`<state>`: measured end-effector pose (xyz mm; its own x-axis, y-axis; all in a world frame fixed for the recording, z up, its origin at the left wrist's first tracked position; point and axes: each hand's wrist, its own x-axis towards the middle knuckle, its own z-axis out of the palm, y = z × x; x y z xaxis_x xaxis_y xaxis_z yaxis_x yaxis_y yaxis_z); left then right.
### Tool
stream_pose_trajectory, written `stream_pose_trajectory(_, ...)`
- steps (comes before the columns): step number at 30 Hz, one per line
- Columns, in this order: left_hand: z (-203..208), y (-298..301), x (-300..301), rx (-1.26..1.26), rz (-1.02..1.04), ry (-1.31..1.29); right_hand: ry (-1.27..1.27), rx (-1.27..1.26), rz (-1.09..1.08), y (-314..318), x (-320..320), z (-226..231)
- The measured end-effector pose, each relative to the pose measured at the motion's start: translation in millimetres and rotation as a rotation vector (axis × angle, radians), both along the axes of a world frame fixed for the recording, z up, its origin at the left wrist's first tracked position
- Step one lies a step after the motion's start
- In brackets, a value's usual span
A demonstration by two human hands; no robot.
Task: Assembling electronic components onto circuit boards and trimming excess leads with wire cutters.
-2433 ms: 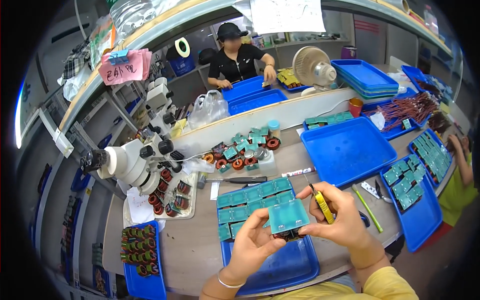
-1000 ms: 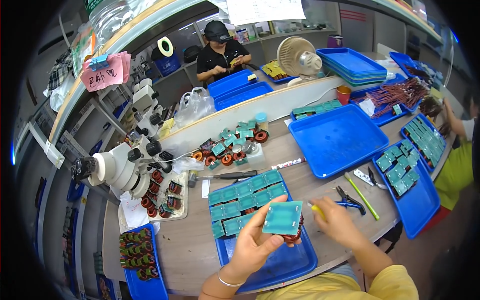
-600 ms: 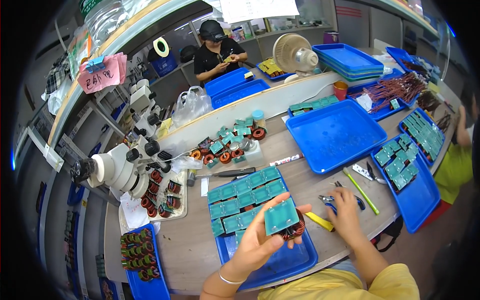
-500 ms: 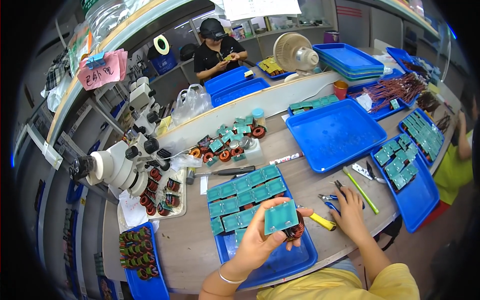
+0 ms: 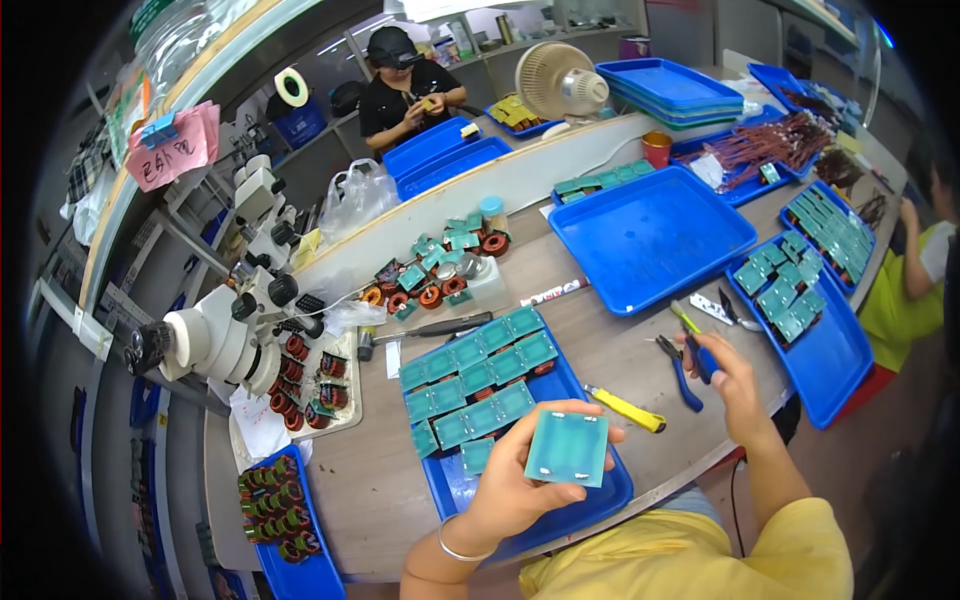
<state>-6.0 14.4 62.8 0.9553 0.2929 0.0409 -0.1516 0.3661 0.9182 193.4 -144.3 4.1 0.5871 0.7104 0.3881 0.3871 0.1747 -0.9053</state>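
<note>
My left hand (image 5: 507,487) grips a square green circuit board (image 5: 567,449) by its edges, above the front of a blue tray. The board's face is toward me, with small solder spots near its corners; whatever is under it is hidden. In the blue tray (image 5: 612,490), rows of similar green boards (image 5: 486,416) lie over copper-wound coils. To the right, my right hand (image 5: 732,385) is closed on blue-handled pliers (image 5: 704,362), raised off the table. Close by, another blue handle with a dark jaw (image 5: 680,380) shows; whether it is a separate tool I cannot tell.
A yellow utility knife (image 5: 630,408) lies between tray and right hand. Behind stands a large blue tray (image 5: 650,240); another blue tray (image 5: 835,365) with boards is at right. A microscope (image 5: 215,345) and coil tray (image 5: 290,505) are left. A co-worker (image 5: 410,95) sits opposite.
My left hand has turned the board to face me; the coil seen beneath it earlier is now hidden. My right hand has lifted from the table with the pliers. The whole view has shifted slightly.
</note>
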Motion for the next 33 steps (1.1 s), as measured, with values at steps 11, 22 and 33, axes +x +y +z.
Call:
stream_pose_trajectory(11, 6, -8, -10, 0.801, 0.171, -0.225, -0.892, -0.155, 0.087, 2, -45, 82)
stream_pose_trajectory(22, 5, -5, -10, 0.976, 0.204, -0.317, -1.032, -0.221, 0.091, -4, -46, 91)
stream_pose_trajectory(33, 3, -5, -7, 1.043, 0.220, -0.281, -1.072, -0.256, 0.142, 0, -41, 90)
